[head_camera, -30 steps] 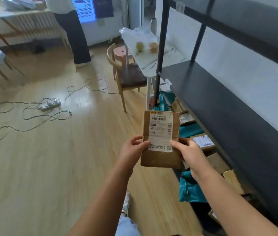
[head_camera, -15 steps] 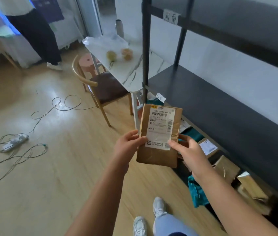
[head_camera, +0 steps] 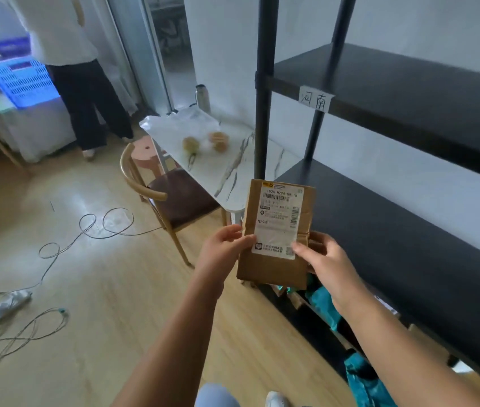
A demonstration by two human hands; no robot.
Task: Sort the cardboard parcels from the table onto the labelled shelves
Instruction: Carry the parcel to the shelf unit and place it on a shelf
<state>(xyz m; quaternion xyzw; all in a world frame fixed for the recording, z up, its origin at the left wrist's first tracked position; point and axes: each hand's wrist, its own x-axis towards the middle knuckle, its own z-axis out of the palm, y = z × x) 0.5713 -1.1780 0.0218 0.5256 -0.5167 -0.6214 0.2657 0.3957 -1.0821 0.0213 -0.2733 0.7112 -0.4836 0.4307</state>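
Observation:
I hold a flat brown cardboard parcel upright in front of me, its white shipping label facing me. My left hand grips its left edge and my right hand grips its right edge. The parcel hovers at the left end of a black shelf unit. The middle shelf lies bare just right of the parcel. The upper shelf carries a handwritten paper label on its front edge. Several cardboard and teal parcels lie on the lowest level, partly hidden under the middle shelf.
A white marble-look table with a plastic bag and two round items stands left of the shelf post. A wooden chair sits beside it. Cables and a power strip trail over the wooden floor. Another person stands by a blue crate.
My view has swung up and right toward the shelf unit, bringing the labelled upper shelf into sight. The parcel stays held in both hands and has come closer to the shelf post.

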